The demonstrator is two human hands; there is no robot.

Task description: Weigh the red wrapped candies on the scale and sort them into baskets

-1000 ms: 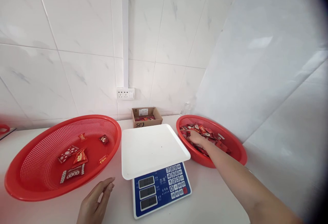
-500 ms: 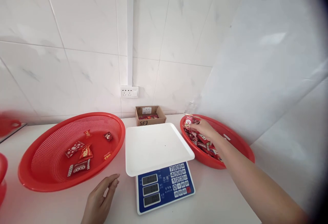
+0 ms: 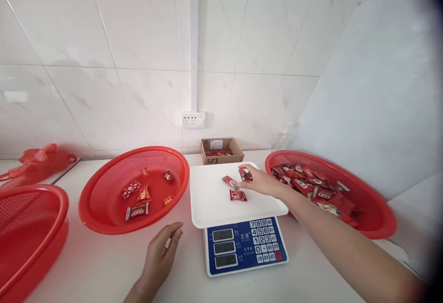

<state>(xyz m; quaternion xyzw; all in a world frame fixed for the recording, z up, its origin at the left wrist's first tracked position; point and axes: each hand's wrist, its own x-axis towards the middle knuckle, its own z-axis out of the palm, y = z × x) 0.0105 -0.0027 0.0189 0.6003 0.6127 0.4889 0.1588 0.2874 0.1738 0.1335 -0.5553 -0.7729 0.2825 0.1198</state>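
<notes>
Right grip: above the white tray, thumb and forefinger parted around 1 red wrapped sweet; whether they press it or it lies loose, I cannot tell.
Left grip: loosely curled over the surface, no item seen in it; I cannot tell whether the tips meet.
Loose sweets, 2: 1 long red packet just beside my right thumb, 1 dark-red packet nearer me; both on the tray.
Handling, in my judgement: very light; slick, crinkly film over a small filling, perhaps brittle. Best pinched lightly across the middle, or by a crimped end.
Right basket: red, right of my right grip; heap of wrapped sweets.
Left basket: red, beyond and left of my left grip; 6 sweets visible.
Carton: beyond my right grip, marked "SF"; white label too small to read.
Scale panel: nearer me than my right grip, blue, marked "志准"; keys 0 to 9, 3 displays, digits faint. Wrapper print: mostly illegible, some gold lettering.
</notes>
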